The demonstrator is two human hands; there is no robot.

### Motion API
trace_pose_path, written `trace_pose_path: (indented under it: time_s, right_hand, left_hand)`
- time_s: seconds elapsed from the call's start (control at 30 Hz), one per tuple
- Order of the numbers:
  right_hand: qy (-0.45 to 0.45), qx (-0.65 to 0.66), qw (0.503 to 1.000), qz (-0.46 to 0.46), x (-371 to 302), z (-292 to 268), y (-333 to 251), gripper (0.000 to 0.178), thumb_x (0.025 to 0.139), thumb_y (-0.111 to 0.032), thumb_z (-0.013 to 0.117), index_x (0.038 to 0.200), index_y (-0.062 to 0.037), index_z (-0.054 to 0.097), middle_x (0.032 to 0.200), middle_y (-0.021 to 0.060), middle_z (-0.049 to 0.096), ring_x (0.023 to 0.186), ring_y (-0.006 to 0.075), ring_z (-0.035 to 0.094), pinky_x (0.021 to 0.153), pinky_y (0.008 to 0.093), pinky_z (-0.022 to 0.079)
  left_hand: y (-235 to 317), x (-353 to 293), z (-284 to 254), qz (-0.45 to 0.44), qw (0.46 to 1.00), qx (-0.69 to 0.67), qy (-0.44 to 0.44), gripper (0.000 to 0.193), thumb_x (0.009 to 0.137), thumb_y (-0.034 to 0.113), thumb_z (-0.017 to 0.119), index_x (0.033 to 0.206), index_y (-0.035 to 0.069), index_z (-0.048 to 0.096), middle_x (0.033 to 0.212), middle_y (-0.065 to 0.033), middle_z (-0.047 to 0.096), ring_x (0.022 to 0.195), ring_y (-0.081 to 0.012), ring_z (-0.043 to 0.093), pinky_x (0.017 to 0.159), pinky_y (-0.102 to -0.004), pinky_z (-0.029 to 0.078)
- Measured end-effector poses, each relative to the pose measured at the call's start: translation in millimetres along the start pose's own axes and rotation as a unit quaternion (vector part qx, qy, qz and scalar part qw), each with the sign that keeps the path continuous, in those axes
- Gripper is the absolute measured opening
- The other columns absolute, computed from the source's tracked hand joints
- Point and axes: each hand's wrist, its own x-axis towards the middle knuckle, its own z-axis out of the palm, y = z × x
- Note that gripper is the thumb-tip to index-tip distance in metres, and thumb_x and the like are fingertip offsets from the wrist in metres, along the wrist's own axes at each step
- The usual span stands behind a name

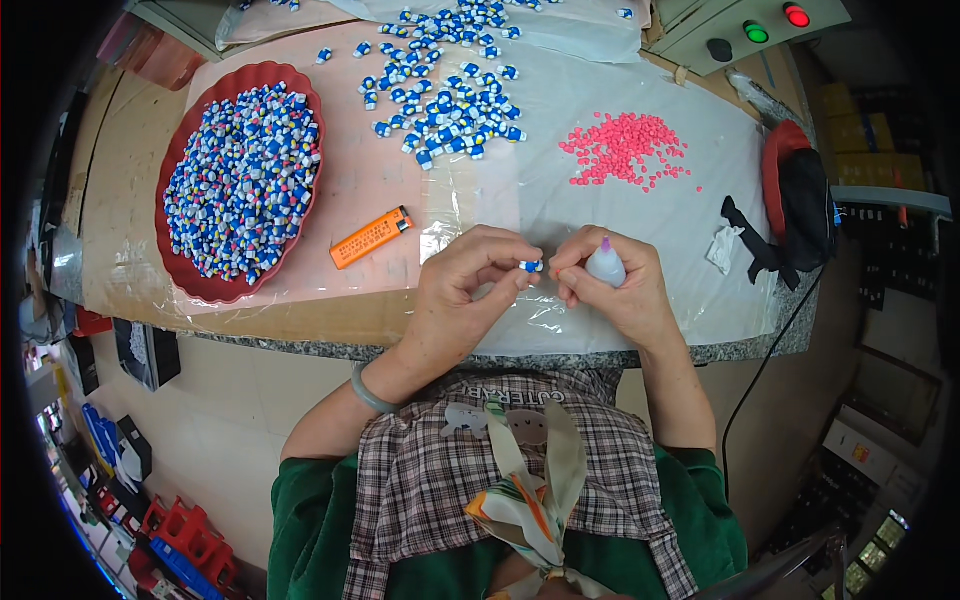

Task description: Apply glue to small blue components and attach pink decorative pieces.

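My left hand (471, 282) pinches a tiny blue-and-white figure (531, 267) between thumb and forefinger. Just to its right, my right hand (622, 290) is closed around a small translucent squeeze bottle (605, 265) whose purple tip points up. Its thumb and forefinger meet near the figure; whether something small sits between them I cannot make out. Beyond my right hand lies a loose pile of small pink pieces (625, 145). Many similar blue-and-white figures (460, 115) are scattered at the far middle of the table.
A scalloped red tray (313, 190) at left is heaped with blue-and-white pieces. An orange box cutter or lighter-shaped object (370, 238) lies beside it. To the right are a crumpled white tissue (722, 249), a black cloth strip (757, 240) and a red-and-black container (800, 200). A control box with lit buttons (755, 32) stands behind.
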Motion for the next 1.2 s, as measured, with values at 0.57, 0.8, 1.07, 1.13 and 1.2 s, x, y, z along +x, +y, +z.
trace_pose_path:
  time_s: [0.57,0.8,1.07,1.13,1.2]
  right_hand:
    - [0.029,-0.141,0.990,0.000,0,13,-5,0.029,0.081,0.004,0.069,0.104,-0.0040,0.051,0.079,0.0015,0.062,0.063,0.0043,0.053,0.054,0.0201,0.044]
    - [0.044,-0.247,0.966,-0.069,4,14,-3,0.030,0.081,0.001,0.070,0.105,-0.0046,0.053,0.078,0.0023,0.063,0.064,0.0055,0.056,0.056,0.0207,0.046]
    - [0.066,-0.100,0.993,-0.015,2,13,4,0.033,0.080,0.001,0.069,0.109,-0.0035,0.052,0.076,0.0004,0.057,0.059,0.0045,0.052,0.051,0.0187,0.040]
    - [0.071,-0.068,0.995,-0.014,2,12,0,0.031,0.082,0.000,0.067,0.109,-0.0038,0.052,0.077,0.0005,0.057,0.059,0.0046,0.052,0.051,0.0184,0.040]
    - [0.084,-0.050,0.995,-0.015,1,8,2,0.025,0.085,-0.002,0.063,0.107,-0.0043,0.053,0.077,0.0004,0.057,0.059,0.0048,0.053,0.050,0.0178,0.039]
  left_hand:
    - [2,-1,1,0.048,0.987,0.155,-0.014,0.022,0.083,-0.009,0.063,0.104,-0.001,0.064,0.109,-0.0112,0.059,0.101,-0.0166,0.061,0.084,-0.0265,0.054]
    - [5,0,3,0.089,0.973,0.211,0.014,0.022,0.080,-0.007,0.066,0.099,0.001,0.066,0.100,-0.0108,0.064,0.090,-0.0179,0.065,0.076,-0.0264,0.056]
    - [9,-3,2,-0.060,0.996,-0.068,0.010,0.019,0.088,-0.006,0.057,0.106,-0.003,0.060,0.105,-0.0080,0.059,0.095,-0.0130,0.061,0.077,-0.0272,0.053]
    - [27,0,-5,-0.092,0.992,-0.083,0.007,0.018,0.088,-0.004,0.055,0.106,-0.002,0.060,0.103,-0.0079,0.059,0.092,-0.0120,0.061,0.074,-0.0259,0.052]
    - [31,3,-21,-0.097,0.989,-0.107,-0.007,0.019,0.090,0.003,0.056,0.107,0.001,0.061,0.098,-0.0049,0.060,0.077,-0.0109,0.061,0.068,-0.0250,0.051]
